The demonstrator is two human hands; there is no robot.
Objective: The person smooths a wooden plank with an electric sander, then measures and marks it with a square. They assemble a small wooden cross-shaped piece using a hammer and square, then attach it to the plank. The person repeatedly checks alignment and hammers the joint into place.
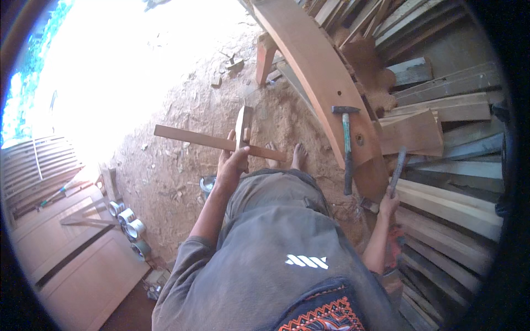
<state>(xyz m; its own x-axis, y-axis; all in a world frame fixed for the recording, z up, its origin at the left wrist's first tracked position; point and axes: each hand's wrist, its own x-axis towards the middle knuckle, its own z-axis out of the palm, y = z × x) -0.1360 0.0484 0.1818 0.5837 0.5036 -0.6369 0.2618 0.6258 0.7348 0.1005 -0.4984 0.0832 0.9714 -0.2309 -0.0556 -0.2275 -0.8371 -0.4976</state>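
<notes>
The left hand (231, 165) is closed around a wooden cross-shaped piece (234, 140), a long slat with a short block set across it near the middle; the fingers wrap the joint itself, which likely gives the firmest hold and keeps the long slat level out in front of the body, above the sawdust floor (187, 110). The right hand (389, 203) is clenched on the lower end of a chisel (397, 171), whose shaft points up and away along the edge of the plank pile (452, 165), held out to the side and clear of the cross-piece. A hammer (346, 149) lies on the curved beam (326, 94), its head toward the far end and its handle toward the person, seemingly parked within reach of the right hand. The beam leans across the stacked planks at a slope. Bare feet (298, 157) stand on the floor just past the cross-piece. To the left lie flat door panels (83, 259), with a few tins (130, 223) beside them.
</notes>
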